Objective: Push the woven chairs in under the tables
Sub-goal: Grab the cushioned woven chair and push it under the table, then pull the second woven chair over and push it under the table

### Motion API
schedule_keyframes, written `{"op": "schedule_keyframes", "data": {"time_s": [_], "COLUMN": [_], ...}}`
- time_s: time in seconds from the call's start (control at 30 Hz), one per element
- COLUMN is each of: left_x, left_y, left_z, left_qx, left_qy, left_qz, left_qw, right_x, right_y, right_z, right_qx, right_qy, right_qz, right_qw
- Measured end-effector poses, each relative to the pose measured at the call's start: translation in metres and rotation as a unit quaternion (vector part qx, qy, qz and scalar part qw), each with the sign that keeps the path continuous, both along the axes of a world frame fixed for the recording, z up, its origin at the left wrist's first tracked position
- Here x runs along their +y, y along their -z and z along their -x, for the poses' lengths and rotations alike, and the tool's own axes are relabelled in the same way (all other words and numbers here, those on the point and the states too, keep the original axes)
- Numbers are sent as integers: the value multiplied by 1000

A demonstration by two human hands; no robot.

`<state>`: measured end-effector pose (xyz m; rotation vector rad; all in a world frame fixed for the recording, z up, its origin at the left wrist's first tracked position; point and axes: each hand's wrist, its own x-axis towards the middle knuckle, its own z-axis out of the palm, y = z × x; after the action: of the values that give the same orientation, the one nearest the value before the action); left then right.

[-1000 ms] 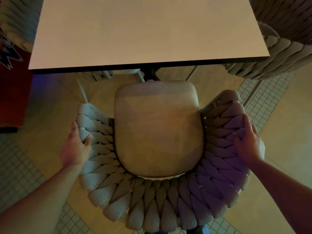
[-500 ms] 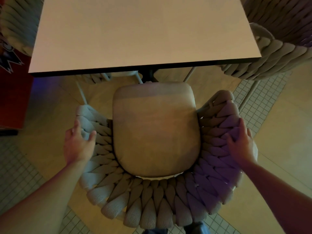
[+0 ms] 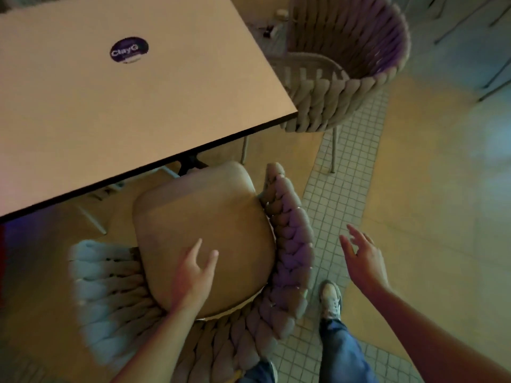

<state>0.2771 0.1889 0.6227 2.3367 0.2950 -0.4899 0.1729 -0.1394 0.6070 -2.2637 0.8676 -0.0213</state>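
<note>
Both hands off the woven chair (image 3: 287,244) now: left hand (image 3: 190,275) & right hand (image 3: 365,261) open, empty; seat front at table (image 3: 138,111) edge, next chair (image 3: 345,64) likely.

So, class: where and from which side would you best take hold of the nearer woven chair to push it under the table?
Grip the woven chair by its curved back rim, from behind, one hand per side; its seat already faces the table.
</note>
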Motion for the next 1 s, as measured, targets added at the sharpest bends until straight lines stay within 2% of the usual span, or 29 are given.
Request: {"op": "schedule_keyframes", "data": {"time_s": [0.17,0.3,0.4,0.67,1.0], "left_x": [-133,-246,-320,-450,-597], "left_y": [-38,-68,-80,-70,-61], "left_z": [-21,-43,-55,-100,-250], "left_qx": [-58,-112,-120,-49,-40], "left_qy": [122,191,215,194,99], "left_qz": [18,24,19,34,57], "left_qw": [991,975,969,979,993], "right_x": [-77,-156,-219,-376,-568], "right_y": [-31,-58,-79,-99,-105], "right_z": [-4,-9,-9,-60,-231], "right_qx": [-48,-17,-13,-29,-43], "right_qy": [9,-60,-102,-70,-100], "right_qz": [-65,-55,-22,-17,-6], "right_qw": [997,997,995,997,994]}}
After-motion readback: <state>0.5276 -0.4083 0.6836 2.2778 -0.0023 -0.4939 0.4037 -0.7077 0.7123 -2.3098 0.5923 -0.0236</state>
